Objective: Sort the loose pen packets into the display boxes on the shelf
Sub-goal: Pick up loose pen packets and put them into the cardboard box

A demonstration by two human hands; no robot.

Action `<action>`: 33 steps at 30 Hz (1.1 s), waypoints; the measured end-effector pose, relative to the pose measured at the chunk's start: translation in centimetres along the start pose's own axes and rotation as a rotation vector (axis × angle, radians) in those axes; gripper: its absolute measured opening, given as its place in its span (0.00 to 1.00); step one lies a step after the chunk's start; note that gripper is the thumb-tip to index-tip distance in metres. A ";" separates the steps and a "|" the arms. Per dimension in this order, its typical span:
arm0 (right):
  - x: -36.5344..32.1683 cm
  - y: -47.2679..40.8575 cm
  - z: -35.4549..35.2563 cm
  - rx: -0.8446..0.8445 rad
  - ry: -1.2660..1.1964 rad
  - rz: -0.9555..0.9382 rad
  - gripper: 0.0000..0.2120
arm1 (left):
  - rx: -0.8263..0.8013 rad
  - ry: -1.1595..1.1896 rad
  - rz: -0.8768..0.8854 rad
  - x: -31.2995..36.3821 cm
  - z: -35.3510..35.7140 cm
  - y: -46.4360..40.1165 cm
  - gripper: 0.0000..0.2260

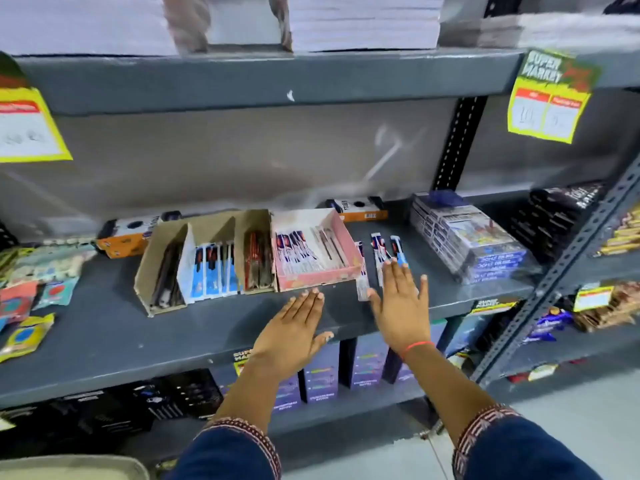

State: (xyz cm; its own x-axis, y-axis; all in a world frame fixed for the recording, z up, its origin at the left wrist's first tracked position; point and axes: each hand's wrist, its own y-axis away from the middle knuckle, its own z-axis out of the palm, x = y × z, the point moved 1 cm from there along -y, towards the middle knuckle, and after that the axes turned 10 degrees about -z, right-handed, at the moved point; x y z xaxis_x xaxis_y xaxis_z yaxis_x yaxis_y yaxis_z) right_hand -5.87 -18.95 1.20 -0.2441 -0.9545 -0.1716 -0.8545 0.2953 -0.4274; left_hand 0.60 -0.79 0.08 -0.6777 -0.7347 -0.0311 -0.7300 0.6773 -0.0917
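With both the left hand (294,327) and right hand (401,306) spread flat and empty, the right should gather the loose packets (379,252) together before lifting them left into the pink box (349,247).

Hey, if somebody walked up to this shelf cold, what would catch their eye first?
Probably the two hands, the left hand and the right hand, spread open and flat over the front of the grey shelf. Just beyond them stand a pink display box and a divided cardboard box holding pen packets, with a few loose pen packets lying on the shelf to the pink box's right. A bright yellow price tag hangs upper right.
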 end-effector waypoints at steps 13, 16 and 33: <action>8.7 -11.7 3.7 -0.431 -0.244 0.484 0.16 | -0.098 0.216 -0.087 0.1 2.7 -3.7 0.45; 8.9 -12.4 3.0 -0.516 -0.308 0.560 0.16 | -0.075 0.240 -0.100 0.4 2.4 -3.6 0.44; 7.8 -11.9 2.6 -0.412 -0.368 0.620 0.16 | -0.098 0.221 -0.109 0.3 2.0 -3.3 0.28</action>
State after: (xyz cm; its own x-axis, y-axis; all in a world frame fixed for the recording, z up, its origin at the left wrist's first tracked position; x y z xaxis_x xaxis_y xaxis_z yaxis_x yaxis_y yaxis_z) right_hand 3.58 -29.84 2.62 -0.6218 -0.5275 -0.5790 -0.7312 0.6558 0.1877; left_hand 2.92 -3.33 -1.64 -0.5896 -0.7842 0.1932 -0.7975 0.6032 0.0147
